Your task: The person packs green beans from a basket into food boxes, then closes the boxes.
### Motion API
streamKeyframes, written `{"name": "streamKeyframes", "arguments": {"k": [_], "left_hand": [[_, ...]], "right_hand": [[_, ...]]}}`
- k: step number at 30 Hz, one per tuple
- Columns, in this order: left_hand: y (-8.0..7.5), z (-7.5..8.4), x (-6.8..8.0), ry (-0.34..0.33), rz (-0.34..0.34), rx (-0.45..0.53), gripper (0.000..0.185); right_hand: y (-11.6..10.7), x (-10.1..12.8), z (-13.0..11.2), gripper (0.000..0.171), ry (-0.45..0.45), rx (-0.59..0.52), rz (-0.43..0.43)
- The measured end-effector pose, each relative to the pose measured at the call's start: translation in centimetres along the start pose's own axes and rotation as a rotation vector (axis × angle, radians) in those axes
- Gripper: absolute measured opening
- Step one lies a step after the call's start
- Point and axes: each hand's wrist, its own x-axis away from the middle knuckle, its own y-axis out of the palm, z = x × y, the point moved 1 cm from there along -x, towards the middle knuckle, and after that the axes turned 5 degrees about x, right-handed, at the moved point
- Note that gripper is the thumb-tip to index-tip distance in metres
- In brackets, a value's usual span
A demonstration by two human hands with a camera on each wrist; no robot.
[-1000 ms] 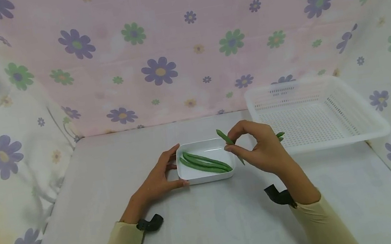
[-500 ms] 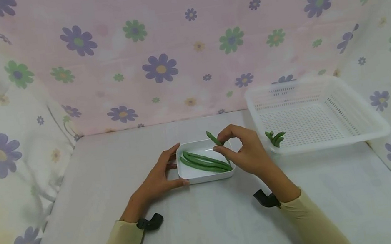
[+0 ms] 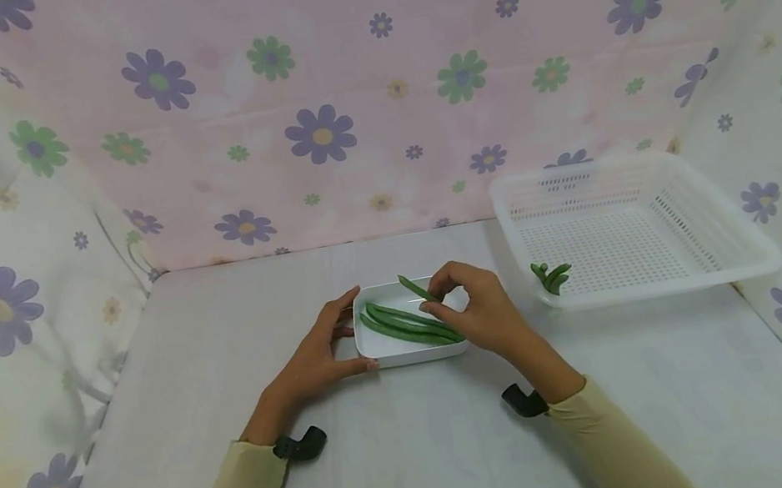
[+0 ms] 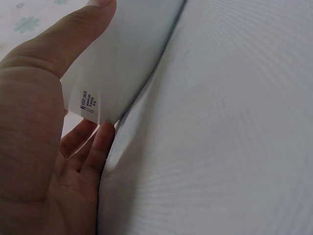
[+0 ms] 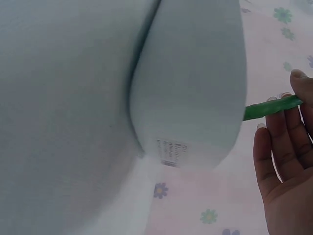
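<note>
In the head view a small white rectangular dish [image 3: 408,358] stands on the table with several long green beans [image 3: 404,331] lying in it. My left hand [image 3: 317,356] grips its left end, thumb along the front wall and fingers round the far corner. The left wrist view shows that thumb [image 4: 73,36] against the printed wall. Over the dish's right end, my right hand [image 3: 480,307] pinches one green bean [image 3: 414,288] between thumb and fingers. From the right wrist, the held bean [image 5: 274,106] slants down behind the dish wall, its lower end hidden.
A large white perforated basket [image 3: 671,288] stands at the right. Several short green bean pieces [image 3: 554,277] lie in its near left corner. Flowered cloth [image 3: 350,73] hangs behind and along both sides of the white-covered table [image 3: 422,450].
My right hand has moved left and a little down with the bean, from the dish's right edge to over its inside. The basket's bean pieces have come into sight. My left hand stays put.
</note>
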Motion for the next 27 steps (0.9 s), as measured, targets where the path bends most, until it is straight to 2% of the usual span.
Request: {"name": "streamKeyframes", "arguments": {"k": [12,20,22,27], "left_hand": [[0.1,0.5,0.1,-0.012,0.008,-0.012,0.119],[-0.2,3.7,0.5,-0.007,-0.010,0.021,0.115],[-0.2,3.3,0.4,-0.003,-0.011,0.021,0.115],[0.0,1.1,0.2,0.003,-0.002,0.013,0.120]], "right_hand": [[1.0,0.5,0.8,0.021,0.027,0.052,-0.050],[1.4,0.5,1.2,0.023,0.044,0.090,-0.113],[1.5,0.5,1.4,0.023,0.055,0.111,-0.139],[1.7,0.6,1.5,0.021,0.063,0.145,-0.197]]}}
